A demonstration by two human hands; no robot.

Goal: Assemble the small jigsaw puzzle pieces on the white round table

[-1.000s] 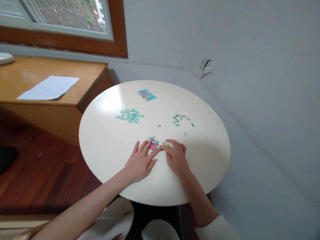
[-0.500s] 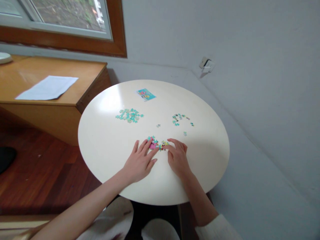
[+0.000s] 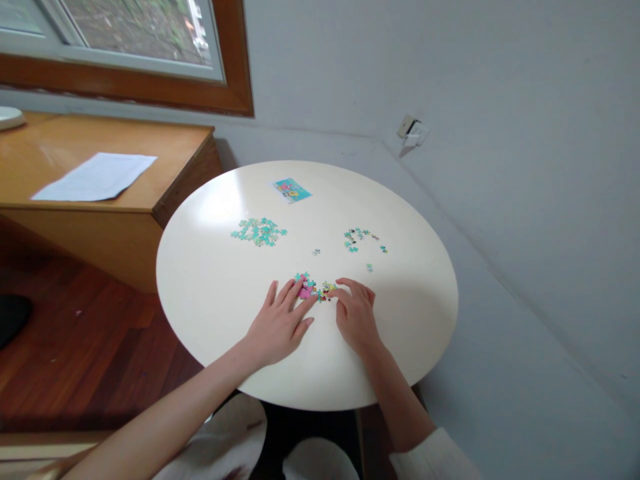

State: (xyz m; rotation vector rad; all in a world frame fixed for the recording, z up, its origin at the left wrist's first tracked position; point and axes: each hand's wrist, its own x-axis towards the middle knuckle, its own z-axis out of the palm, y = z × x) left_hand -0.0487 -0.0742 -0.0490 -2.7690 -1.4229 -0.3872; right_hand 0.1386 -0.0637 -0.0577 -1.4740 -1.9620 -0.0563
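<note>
At the centre of the frame, the right hand (image 3: 357,317) has drawn slightly to the right. A second ago its index fingertip almost met that of the left hand (image 3: 277,327) at the lower edge of the puzzle (image 3: 307,291); now the two fingertips stand apart, and a teal piece (image 3: 320,294) shows plainly in the gap. More of the yellow part (image 3: 328,287) has come into sight beside the right fingertips. The view itself has slid a touch, so the table (image 3: 215,293), the paper (image 3: 95,177) at the left and the socket (image 3: 413,132) at the upper right all sit a little further left.
</note>
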